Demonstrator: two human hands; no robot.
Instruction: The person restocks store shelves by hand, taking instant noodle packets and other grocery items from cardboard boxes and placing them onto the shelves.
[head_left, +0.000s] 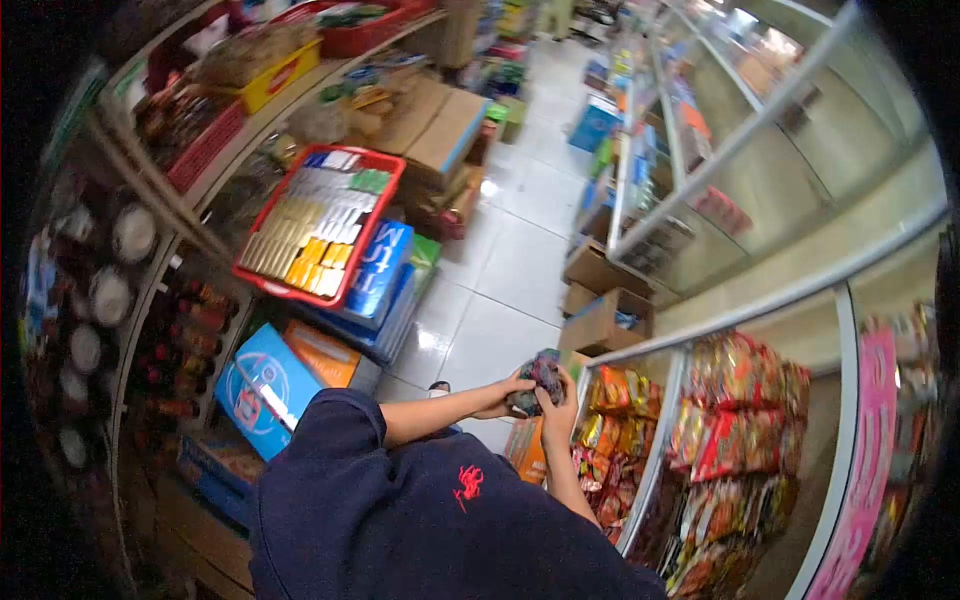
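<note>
A small crumpled bundle, dark grey with some pink and bluish patches, is held in front of my torso above the aisle floor. From its left side my left hand grips it, thumb on top. My right hand is closed around its right side and lower edge. Whether the bundle is cloth or a plastic bag, I cannot tell. Just right of my right hand stands a glass-fronted case with orange and red snack packets.
A red tray of small boxes sits on blue cartons at left. A blue box lies beside my left shoulder. White tiled floor runs ahead between shelves and glass cabinets. Open cardboard boxes stand at right.
</note>
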